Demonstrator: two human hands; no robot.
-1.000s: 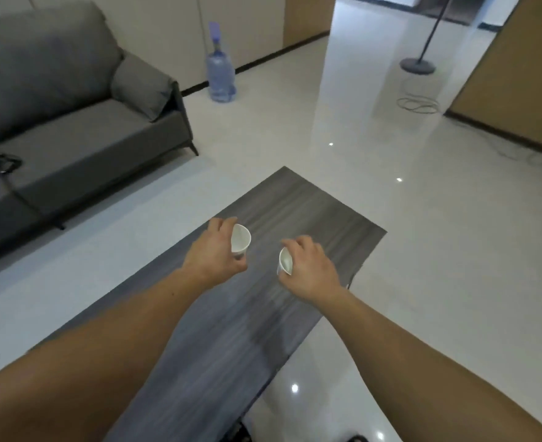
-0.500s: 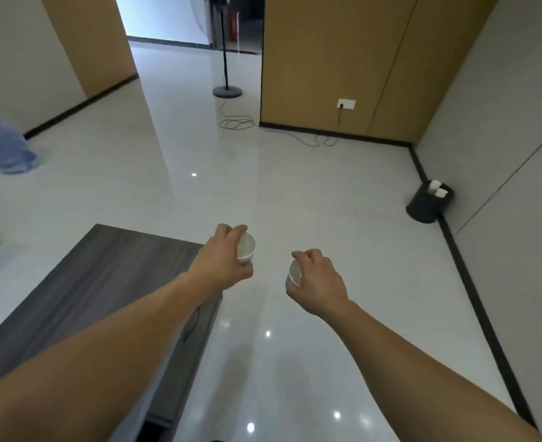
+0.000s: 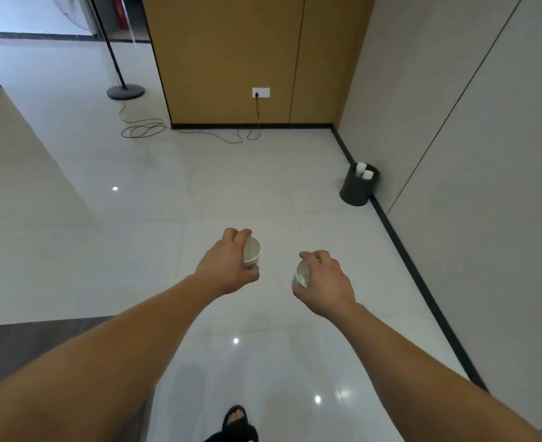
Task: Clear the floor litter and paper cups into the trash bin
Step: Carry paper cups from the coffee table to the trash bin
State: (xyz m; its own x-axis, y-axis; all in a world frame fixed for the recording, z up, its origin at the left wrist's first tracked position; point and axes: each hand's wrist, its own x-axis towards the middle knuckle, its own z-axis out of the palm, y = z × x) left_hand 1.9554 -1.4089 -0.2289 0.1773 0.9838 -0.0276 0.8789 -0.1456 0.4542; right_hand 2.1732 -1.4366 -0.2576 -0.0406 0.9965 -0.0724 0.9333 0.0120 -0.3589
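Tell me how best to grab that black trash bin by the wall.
Probably take the trash bin by its open rim, from above on the room side: it stands upright close to the wall, and white cups stick up inside it.

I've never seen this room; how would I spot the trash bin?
Follow the grey wall on the right down to its black skirting. The trash bin stands on the floor against it, short of the wood-panelled wall. It is a small dark round tub with white cups sticking out.
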